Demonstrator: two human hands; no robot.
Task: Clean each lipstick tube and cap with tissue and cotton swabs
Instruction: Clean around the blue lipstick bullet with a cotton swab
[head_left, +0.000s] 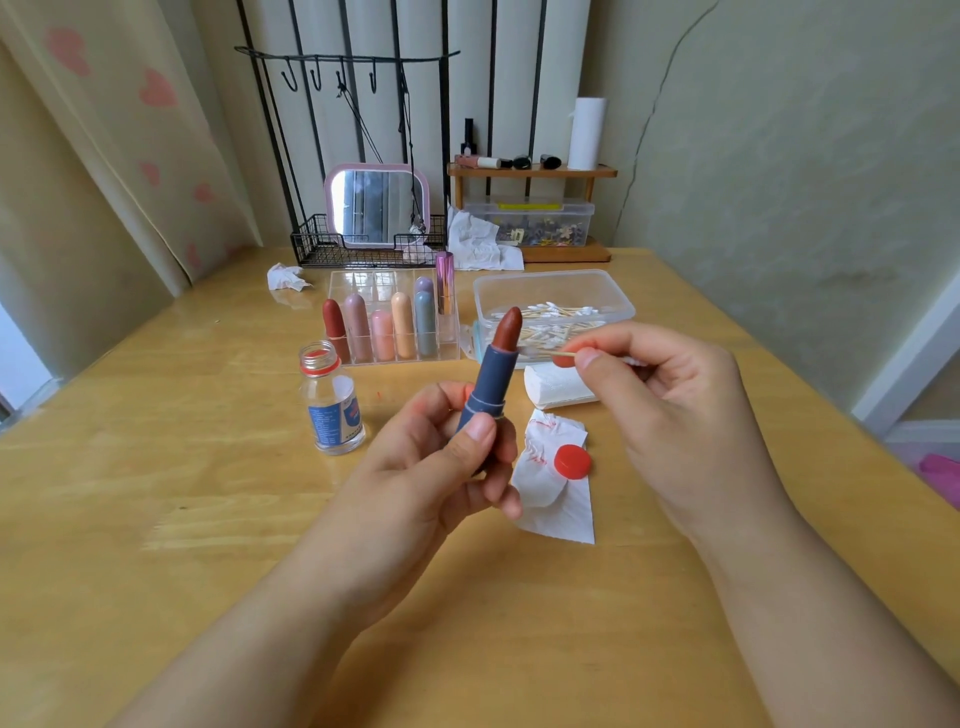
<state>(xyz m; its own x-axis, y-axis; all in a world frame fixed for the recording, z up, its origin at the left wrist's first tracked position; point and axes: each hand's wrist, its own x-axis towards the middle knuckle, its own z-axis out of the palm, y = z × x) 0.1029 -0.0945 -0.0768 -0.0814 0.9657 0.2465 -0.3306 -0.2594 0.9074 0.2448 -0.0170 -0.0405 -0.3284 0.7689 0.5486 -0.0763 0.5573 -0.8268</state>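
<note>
Looking down over the yellow wooden table (156, 467), I see a clear acrylic organiser (395, 317) at 12 o'clock from my hands, holding capped lipsticks in red, mauve, pink, peach, grey-blue and lilac, with a shiny purple tube at its right end. At 1 o'clock sits a clear plastic tub of wooden cotton swabs (553, 312), and just in front of it a folded white tissue pack (556, 387). An open clear glass bottle with a blue label (332, 400) stands at 10 o'clock from my left hand; its round red cap (573, 460) lies on a crumpled white tissue smeared with red (556, 483), between my two hands. Further back are a pink-framed mirror (378, 205) in a black wire basket, two more crumpled tissues and a small wooden shelf (532, 171) with cosmetics and a white paper roll.

My left hand (431, 467) grips the base of the uncapped grey-blue lipstick tube (488, 389), thumb pressed on its front, the brick-red bullet tilted toward 1 o'clock in front of the swab tub. My right hand (670, 410) pinches a thin wooden cotton swab (558, 354) between thumb and fingers; its near tip points toward 9 o'clock, just beside the tube's collar. I cannot tell whether it touches.
</note>
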